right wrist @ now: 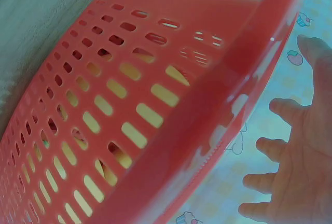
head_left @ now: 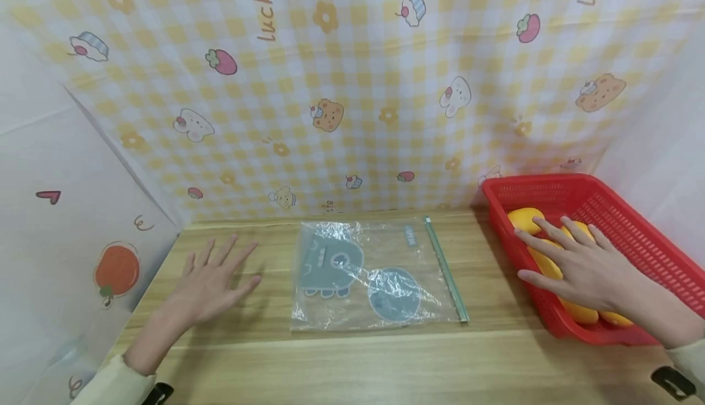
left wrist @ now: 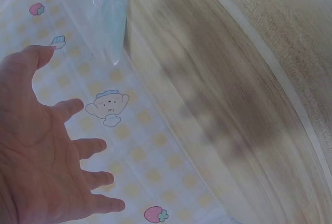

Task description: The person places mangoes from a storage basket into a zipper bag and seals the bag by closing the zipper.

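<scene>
My left hand (head_left: 205, 284) is held over the left part of the table, fingers straight and spread, holding nothing. Its palm side and fingers (left wrist: 93, 146) show in the left wrist view. A clear zip bag (head_left: 352, 276) with blue-green printed shapes lies flat at the middle, its green slider strip (head_left: 446, 269) along the right side. On the right, my right hand (head_left: 586, 267) spreads its fingers above a red plastic basket (head_left: 551, 325). Yellow fruits, perhaps lemons or mangoes (head_left: 525, 219), sit in the basket, partly hidden beneath that hand.
A yellow checked cloth (head_left: 352, 87) with cartoon prints hangs behind the wooden table (head_left: 385, 368). White printed sheeting (head_left: 66, 221) stands along the left side, and a pale wall (head_left: 669, 130) rises at the right beyond the basket.
</scene>
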Tool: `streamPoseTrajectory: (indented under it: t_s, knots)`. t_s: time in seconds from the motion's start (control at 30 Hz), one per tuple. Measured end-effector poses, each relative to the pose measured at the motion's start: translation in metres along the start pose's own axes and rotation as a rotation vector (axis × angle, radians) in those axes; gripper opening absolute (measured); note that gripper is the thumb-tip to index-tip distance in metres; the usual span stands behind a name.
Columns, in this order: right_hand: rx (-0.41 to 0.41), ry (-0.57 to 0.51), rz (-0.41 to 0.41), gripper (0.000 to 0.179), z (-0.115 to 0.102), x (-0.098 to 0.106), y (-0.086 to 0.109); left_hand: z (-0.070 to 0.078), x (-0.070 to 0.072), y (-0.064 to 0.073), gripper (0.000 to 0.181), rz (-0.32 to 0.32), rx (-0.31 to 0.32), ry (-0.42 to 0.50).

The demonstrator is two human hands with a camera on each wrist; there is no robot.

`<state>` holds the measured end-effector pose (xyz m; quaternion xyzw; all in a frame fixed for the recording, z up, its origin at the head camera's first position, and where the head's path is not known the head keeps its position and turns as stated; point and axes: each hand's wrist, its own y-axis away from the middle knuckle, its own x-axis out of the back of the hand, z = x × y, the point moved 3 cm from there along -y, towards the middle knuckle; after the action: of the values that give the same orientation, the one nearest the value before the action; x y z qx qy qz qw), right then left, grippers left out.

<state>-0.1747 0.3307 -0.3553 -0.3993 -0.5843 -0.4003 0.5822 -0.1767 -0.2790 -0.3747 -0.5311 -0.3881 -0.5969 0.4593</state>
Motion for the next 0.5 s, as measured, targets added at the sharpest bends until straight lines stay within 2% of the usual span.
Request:
streamPoseTrajectory:
  t_s: [0.23, 0.4, 0.5]
  knots:
    - [0.021, -0.004, 0.025, 0.083, -0.01, 0.005, -0.002, 0.003, 0.002, 0.0, 0.072, -0.001, -0.014, 0.0]
    - [0.089, 0.012, 0.087, 0.079, -0.028, 0.012, -0.01, 0.01, 0.003, 0.001, 0.071, 0.004, -0.039, 0.017]
    - [0.131, 0.005, 0.104, 0.078, -0.042, 0.015, -0.015, 0.02, 0.004, 0.001, 0.071, 0.009, -0.079, 0.026]
